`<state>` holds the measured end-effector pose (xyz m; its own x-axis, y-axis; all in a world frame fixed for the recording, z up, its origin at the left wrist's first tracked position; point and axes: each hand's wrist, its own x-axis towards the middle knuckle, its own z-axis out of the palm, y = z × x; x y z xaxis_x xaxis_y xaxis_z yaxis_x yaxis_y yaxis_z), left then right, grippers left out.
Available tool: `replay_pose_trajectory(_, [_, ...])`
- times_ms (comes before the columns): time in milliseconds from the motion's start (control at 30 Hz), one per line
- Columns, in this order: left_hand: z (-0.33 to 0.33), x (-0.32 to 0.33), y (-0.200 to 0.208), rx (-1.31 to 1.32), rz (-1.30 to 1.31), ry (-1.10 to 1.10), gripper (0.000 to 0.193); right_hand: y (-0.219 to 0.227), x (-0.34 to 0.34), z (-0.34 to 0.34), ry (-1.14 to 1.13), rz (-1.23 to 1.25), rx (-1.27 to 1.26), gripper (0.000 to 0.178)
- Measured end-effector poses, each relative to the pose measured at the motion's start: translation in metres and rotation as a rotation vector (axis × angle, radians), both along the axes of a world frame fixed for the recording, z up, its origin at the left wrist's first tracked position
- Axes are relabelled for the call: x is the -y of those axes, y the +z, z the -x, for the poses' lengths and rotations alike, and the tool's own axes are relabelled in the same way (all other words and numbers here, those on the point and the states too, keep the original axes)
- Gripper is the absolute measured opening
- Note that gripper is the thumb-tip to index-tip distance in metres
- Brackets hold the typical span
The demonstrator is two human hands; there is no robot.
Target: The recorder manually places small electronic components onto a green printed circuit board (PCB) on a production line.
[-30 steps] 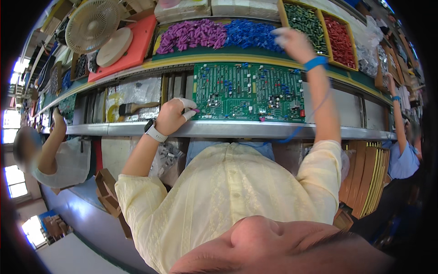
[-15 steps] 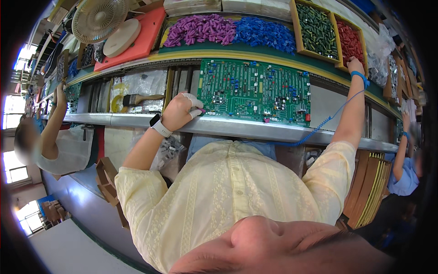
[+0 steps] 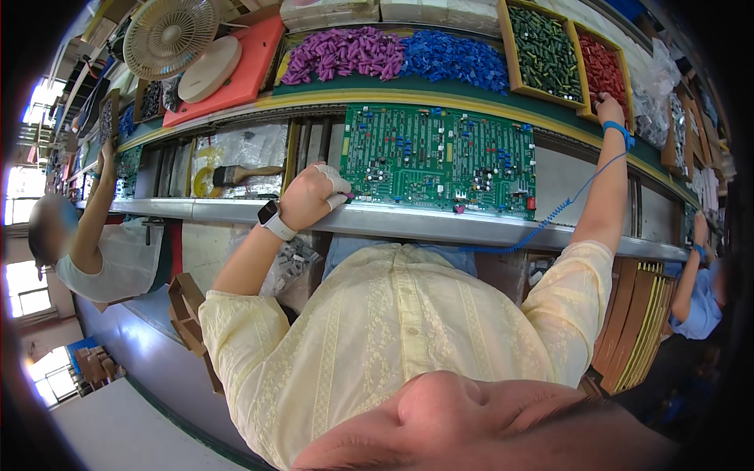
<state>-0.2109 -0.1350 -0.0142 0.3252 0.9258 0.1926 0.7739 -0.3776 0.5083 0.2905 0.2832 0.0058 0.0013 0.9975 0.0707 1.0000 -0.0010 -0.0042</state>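
A green circuit board (image 3: 440, 161) packed with small components lies across the metal rails in front of me. At its near left corner is my left hand (image 3: 312, 195), with white covers on some fingers. Its fingers are closed at a small purple part (image 3: 349, 196) by the board's edge. My right arm reaches far to the right, and my right hand (image 3: 609, 110) is at the near edge of a box of red parts (image 3: 601, 67). Those fingers are curled, and what they hold, if anything, is hidden. A blue band (image 3: 619, 128) with a coiled cord circles that wrist.
Piles of purple parts (image 3: 345, 55) and blue parts (image 3: 455, 59) lie beyond the board, beside a box of green parts (image 3: 546, 55). A brush (image 3: 247, 173) rests left of my left hand. A fan (image 3: 171, 35) stands far left. Other people (image 3: 110, 259) work at both sides.
My right hand has shifted slightly at the edge of the red parts box. My left hand stays at the board's corner. The person on the left has moved a little.
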Motion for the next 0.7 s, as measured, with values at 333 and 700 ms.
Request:
replay_pose_trajectory(333, [-0.006, -0.001, 0.004, -0.04, -0.043, -0.025, 0.011, -0.006, -0.012, -0.001, -0.09, 0.01, 0.03, 0.032])
replay_pose_trajectory(700, [-0.008, -0.012, 0.035, -0.106, 0.119, -0.036, 0.03, 0.027, 0.105, 0.08, 0.456, -0.175, -0.986, 0.026])
